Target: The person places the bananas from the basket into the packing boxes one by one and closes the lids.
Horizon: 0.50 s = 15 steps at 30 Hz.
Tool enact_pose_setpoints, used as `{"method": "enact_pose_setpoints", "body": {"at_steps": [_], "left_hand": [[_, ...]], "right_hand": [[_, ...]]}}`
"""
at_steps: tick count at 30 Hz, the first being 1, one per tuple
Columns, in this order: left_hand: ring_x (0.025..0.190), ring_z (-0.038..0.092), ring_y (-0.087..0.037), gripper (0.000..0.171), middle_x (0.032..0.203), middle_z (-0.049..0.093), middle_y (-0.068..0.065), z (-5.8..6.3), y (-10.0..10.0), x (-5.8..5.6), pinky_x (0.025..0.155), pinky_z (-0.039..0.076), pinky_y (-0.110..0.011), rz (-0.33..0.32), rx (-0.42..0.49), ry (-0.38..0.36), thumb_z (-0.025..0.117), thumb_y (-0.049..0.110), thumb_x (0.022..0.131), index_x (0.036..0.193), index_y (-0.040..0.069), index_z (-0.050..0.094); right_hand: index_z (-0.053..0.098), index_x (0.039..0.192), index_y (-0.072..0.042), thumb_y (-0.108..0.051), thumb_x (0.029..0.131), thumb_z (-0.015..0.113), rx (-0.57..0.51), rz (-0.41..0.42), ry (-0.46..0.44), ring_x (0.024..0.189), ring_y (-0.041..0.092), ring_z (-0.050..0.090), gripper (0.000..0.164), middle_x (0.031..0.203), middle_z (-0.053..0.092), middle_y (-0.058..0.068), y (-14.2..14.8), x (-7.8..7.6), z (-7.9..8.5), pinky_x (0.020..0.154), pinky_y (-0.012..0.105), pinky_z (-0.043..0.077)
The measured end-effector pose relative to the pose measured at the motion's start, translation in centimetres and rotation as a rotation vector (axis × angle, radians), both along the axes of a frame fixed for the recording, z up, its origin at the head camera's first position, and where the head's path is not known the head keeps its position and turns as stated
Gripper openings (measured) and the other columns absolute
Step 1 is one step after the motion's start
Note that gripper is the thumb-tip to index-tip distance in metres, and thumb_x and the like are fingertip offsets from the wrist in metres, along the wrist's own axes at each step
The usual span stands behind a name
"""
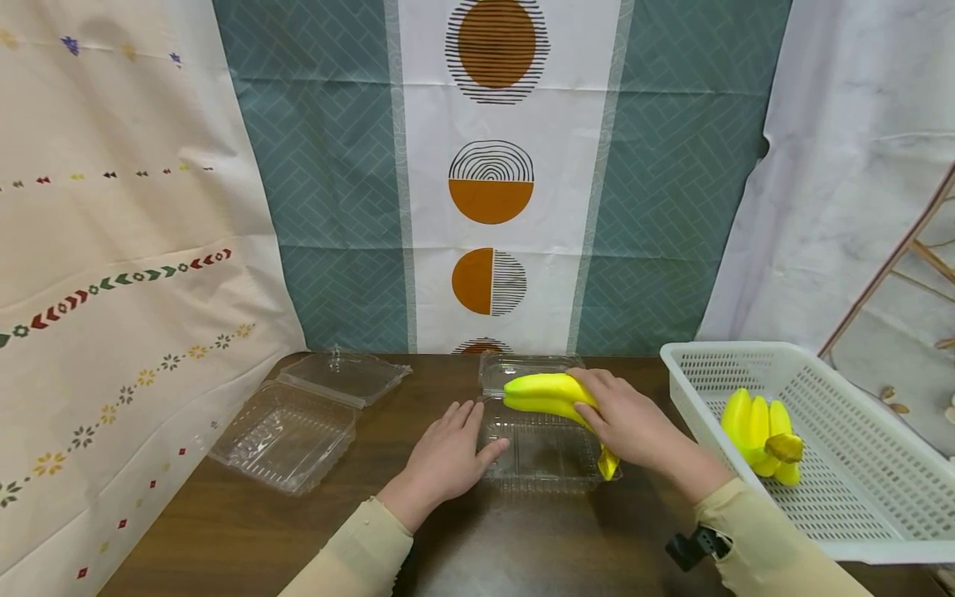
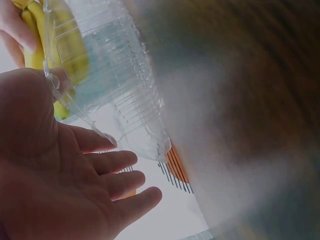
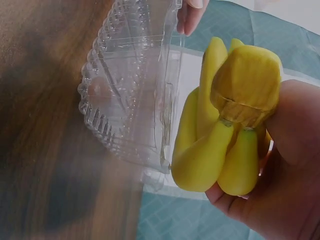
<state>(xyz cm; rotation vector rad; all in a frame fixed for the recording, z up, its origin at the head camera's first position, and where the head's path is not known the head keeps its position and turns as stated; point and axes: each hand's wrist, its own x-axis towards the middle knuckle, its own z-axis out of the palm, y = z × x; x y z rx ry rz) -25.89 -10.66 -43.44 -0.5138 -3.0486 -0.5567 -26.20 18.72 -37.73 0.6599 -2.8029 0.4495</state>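
My right hand [image 1: 625,414] grips a bunch of yellow toy bananas [image 1: 548,393] above an open clear plastic clamshell box [image 1: 540,452]. In the right wrist view the bunch [image 3: 205,155] shows its brown-yellow stem end, with the thumb and fingers around its side. The box [image 3: 132,95] stands just beside it there, apart from the palm. My left hand [image 1: 448,454] lies at the box's left side with fingers extended, touching its rim or very near it. The left wrist view shows that palm [image 2: 65,165] with straight fingers beside the clear wall [image 2: 117,75].
A second open clamshell box [image 1: 287,435] sits at the left of the brown table [image 1: 507,555]. On the right, a white perforated basket [image 1: 850,489] holds another bunch of bananas [image 1: 757,431]. Patterned cloths [image 1: 336,166] hang behind and at the sides.
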Motion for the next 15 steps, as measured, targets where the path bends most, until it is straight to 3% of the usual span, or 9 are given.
{"method": "enact_pose_setpoints", "body": {"at_steps": [15], "left_hand": [[0.164, 0.03, -0.041, 0.09, 0.175, 0.037, -0.02, -0.1, 0.0, 0.1, 0.129, 0.032, -0.06, 0.008, 0.009, -0.003, 0.057, 0.066, 0.109, 0.17, 0.002, 0.039]], "right_hand": [[0.053, 0.161, -0.013, -0.023, 0.11, 0.071, 0.009, 0.037, -0.021, 0.114, 0.03, 0.063, 0.054, 0.145, 0.063, 0.014, -1.3, -0.6, -0.5, 0.092, 0.055, 0.058]]}}
